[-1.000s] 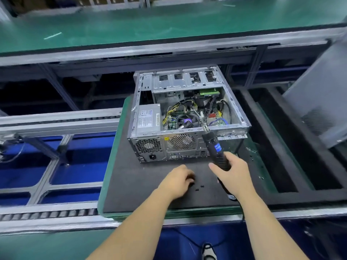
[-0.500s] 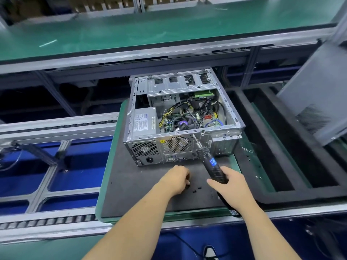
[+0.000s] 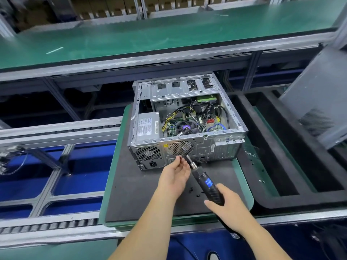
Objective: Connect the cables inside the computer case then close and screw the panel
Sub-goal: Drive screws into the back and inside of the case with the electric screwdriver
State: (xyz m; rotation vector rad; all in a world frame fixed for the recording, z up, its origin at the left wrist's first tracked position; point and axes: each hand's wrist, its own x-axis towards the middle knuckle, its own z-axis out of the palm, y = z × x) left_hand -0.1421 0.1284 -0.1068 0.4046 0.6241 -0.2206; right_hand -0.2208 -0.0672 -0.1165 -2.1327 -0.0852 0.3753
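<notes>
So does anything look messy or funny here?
A few small black screws lie loose on the dark mat near the hands. The computer case lies on its side with no cover, its wires showing. Nothing looks broken or spilled.

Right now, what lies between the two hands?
In the head view, the electric screwdriver's bit end, gripped by the right hand, points toward the small screw pinched in the left hand.
</notes>
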